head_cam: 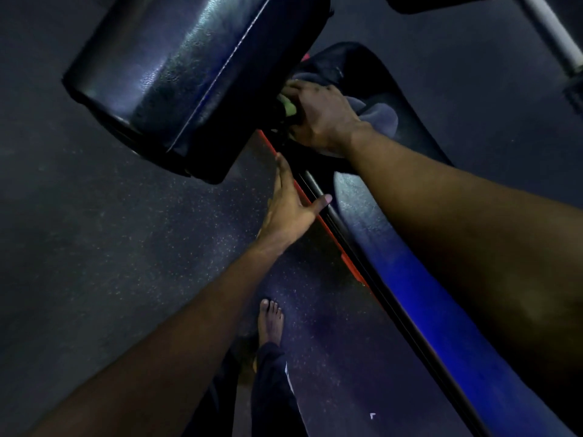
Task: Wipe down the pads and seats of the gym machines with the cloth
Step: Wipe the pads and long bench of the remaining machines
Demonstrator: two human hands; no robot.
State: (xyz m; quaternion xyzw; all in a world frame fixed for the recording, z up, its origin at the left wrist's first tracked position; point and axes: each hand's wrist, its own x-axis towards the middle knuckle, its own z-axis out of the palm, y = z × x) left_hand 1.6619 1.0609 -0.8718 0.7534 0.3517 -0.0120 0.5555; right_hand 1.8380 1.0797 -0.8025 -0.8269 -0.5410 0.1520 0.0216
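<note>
Bare foot [269, 320] planted on speckled dark rubber floor [94, 216] beside red steel frame rail [331, 244]: toes could be struck if bench shifts. Left hand [288, 209] laid flat on rail, fingers straight, thumb spread. Right hand [321, 118] curled on grey cloth [378, 116], pressed into gap between long black vinyl back pad [394, 247] and black vinyl seat pad [176, 74]; fingers could be pinched, cloth snagged there. No writing legible.

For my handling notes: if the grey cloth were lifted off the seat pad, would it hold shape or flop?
Probably floppy: the cloth lies in soft folds, bunched where the right hand grips it. Likely light, since it drapes thinly over the seat pad. It may slide easily on that glossy vinyl.
</note>
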